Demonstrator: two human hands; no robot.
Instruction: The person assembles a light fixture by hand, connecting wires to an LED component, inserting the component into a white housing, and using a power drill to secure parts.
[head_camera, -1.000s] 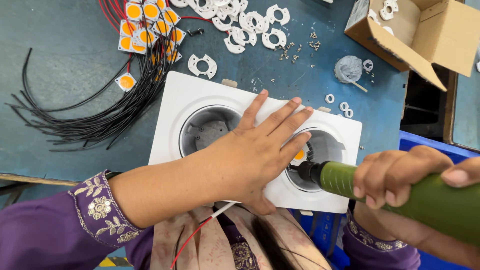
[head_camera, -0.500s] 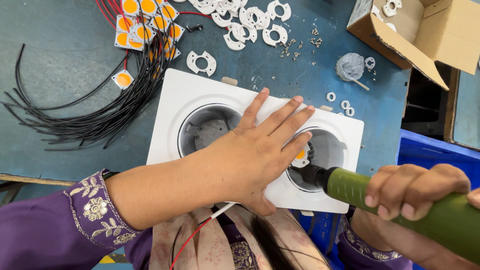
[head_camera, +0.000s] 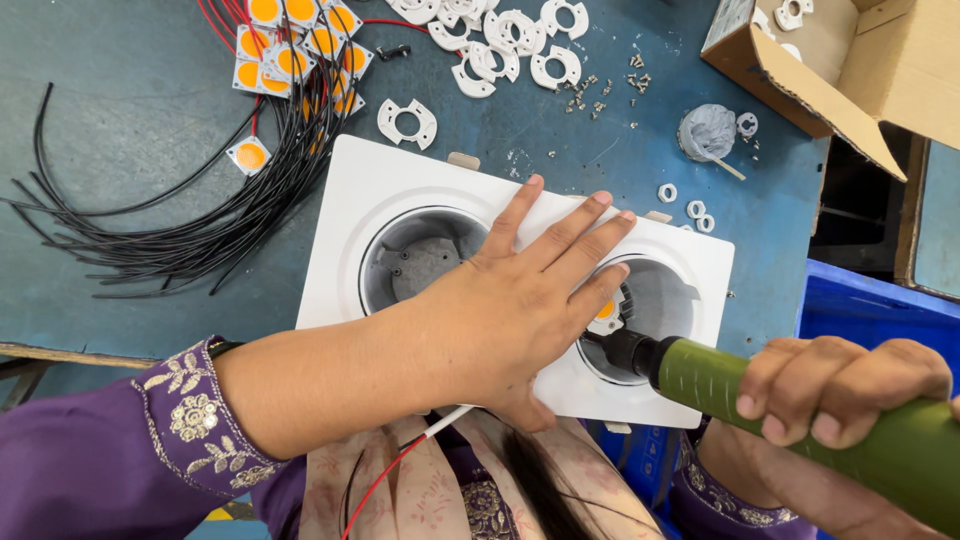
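A white double downlight housing (head_camera: 400, 185) with two round wells lies on the blue-green bench. My left hand (head_camera: 510, 305) rests flat across its middle, fingers spread, with the fingertips at the rim of the right well. My right hand (head_camera: 845, 385) grips a green electric screwdriver (head_camera: 720, 385), whose black tip reaches into the right well (head_camera: 665, 300) beside a small orange LED chip (head_camera: 605, 310) in a white holder. The left well (head_camera: 420, 260) shows a grey metal base. A red and white wire (head_camera: 420, 440) runs out from under the housing toward me.
A bundle of black wires (head_camera: 200, 220) with orange LED chips (head_camera: 290, 45) lies at the upper left. White plastic ring holders (head_camera: 500, 40) and small screws (head_camera: 590, 90) sit at the top. An open cardboard box (head_camera: 850, 60) stands at the upper right, a blue bin (head_camera: 870, 305) at the right.
The green screwdriver has tilted lower and slid slightly toward me while its tip stays in the right well. My left hand has kept its place on the housing.
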